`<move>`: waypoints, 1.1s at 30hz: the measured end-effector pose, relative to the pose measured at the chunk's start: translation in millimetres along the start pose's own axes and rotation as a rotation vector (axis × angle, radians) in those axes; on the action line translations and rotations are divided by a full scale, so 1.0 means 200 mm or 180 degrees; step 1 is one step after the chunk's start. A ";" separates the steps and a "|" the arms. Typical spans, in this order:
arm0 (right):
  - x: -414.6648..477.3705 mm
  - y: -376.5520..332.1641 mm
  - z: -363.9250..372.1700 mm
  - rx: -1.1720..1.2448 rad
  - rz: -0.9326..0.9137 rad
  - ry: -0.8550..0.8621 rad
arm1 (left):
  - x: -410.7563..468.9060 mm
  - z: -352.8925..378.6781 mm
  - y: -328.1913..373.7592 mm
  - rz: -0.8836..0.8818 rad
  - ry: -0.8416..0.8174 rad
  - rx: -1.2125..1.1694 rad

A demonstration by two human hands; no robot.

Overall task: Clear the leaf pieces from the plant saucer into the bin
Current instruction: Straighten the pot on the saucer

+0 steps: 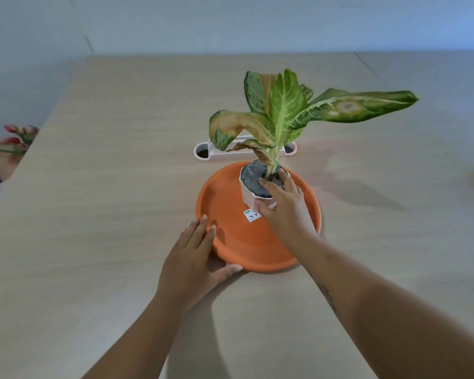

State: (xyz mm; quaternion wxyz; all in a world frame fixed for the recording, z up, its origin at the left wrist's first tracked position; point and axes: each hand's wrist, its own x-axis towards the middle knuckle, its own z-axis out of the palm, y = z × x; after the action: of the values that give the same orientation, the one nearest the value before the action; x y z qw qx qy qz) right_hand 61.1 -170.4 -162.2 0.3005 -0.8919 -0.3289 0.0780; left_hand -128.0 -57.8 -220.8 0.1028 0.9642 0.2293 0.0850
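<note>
Our orange saucer (230, 242) lies about midway between the worktop's (107, 187) side edges, and we see no leaf pieces on it. Our right grip (283, 206) curls round the white pot (248, 192) standing on it. Our left grip (192, 258), fingers straight, rests against the near rim. Next, we judge, the pot lifts clear.

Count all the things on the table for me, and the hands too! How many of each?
Orange saucer: 1
White pot with a plant: 1
Long white tray: 1
Hands: 2, the left hand and the right hand
Total: 5
</note>
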 end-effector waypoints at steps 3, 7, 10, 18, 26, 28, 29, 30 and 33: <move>0.01 -0.01 0.00 -0.0010 0.0028 0.0026 | 0.03 0.01 0.01 0.0014 0.0028 -0.0009; 0.00 -0.02 0.00 -0.0041 0.0065 0.0017 | 0.06 0.02 0.03 0.0017 0.0092 -0.0123; 0.00 -0.01 0.00 -0.0077 0.0080 0.0029 | 0.10 0.03 0.05 -0.0022 0.0078 -0.0155; 0.07 0.02 0.00 -0.0146 -0.0097 0.0015 | 0.18 0.04 0.06 -0.0128 -0.0099 -0.0037; 0.06 0.14 -0.06 -0.0591 -0.0410 -0.0476 | 0.26 0.04 0.03 -0.0087 -0.0189 0.0223; 0.03 0.20 -0.08 -0.0691 -0.0393 -0.0422 | 0.26 0.04 0.03 -0.0184 -0.0201 0.0184; 0.01 0.22 -0.09 -0.0762 -0.0383 -0.0385 | 0.25 0.04 0.03 -0.0277 -0.0209 0.0120; -0.01 0.25 -0.10 -0.0808 -0.0360 -0.0367 | 0.24 0.03 0.04 -0.0391 -0.0224 0.0032; -0.09 0.36 -0.11 -0.0840 -0.0226 -0.0351 | 0.16 0.01 0.07 -0.0669 -0.0292 -0.0151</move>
State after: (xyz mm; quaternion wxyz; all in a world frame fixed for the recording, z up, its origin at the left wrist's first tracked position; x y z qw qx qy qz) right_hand 93.8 -235.3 -187.6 0.1647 -0.9058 -0.3837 0.0723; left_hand -92.6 -56.5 -216.2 0.1443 0.9350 0.3222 0.0349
